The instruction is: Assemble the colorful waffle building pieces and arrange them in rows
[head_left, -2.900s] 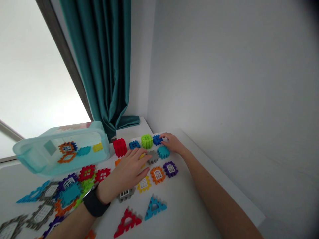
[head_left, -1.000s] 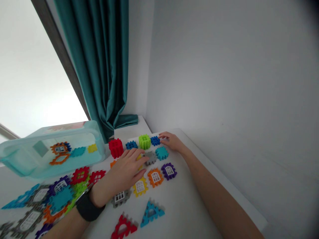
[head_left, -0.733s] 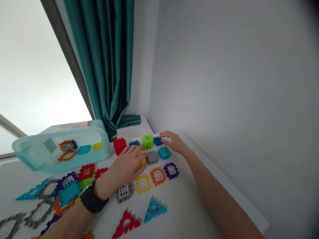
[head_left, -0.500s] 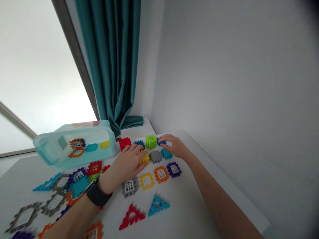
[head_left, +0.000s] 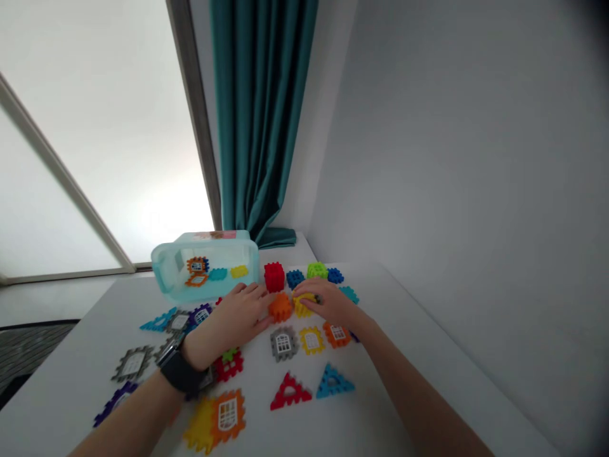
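Right hand [head_left: 333, 304] has shifted from the dark-blue blocks [head_left: 335, 275] onto the yellow notched stack [head_left: 301, 309], fingers curled over it; left hand [head_left: 235, 320], fingers parted, has moved to the neighbouring orange stack [head_left: 281, 308] on the white table [head_left: 295, 437]. Whether either grips, I cannot tell. Turquoise tub [head_left: 174, 293] label: illegible.

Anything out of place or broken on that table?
The teal bin appears tipped on its side, opening facing the wearer: odd with loose pieces inside. No damage stands out, though the right hand partly hides a yellow block.
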`<control>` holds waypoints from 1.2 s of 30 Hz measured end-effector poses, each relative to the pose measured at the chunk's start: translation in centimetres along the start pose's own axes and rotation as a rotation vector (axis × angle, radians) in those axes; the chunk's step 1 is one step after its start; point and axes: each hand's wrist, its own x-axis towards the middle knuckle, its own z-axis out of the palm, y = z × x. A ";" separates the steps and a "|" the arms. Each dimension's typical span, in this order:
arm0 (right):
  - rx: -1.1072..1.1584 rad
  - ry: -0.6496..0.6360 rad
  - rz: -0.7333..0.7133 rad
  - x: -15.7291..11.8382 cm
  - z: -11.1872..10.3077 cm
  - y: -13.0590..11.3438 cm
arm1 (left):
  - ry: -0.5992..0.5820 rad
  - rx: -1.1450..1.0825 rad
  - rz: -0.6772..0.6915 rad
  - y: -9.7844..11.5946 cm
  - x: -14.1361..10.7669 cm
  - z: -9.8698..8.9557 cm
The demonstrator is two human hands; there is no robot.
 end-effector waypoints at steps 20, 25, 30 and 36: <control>-0.013 -0.189 -0.118 6.3 10.0 -9.8 | 0.000 0.025 -0.315 -8.2 -14.6 1.2; -0.024 -0.201 -0.078 5.8 12.2 -11.9 | 0.081 -0.025 -0.380 -9.4 -16.9 2.3; -0.005 -0.204 -0.048 5.3 13.6 -12.6 | 0.175 -0.146 -0.445 -10.2 -18.1 3.5; -0.020 -0.228 -0.030 4.8 14.2 -13.1 | 0.180 -0.161 -0.438 -9.9 -18.6 4.6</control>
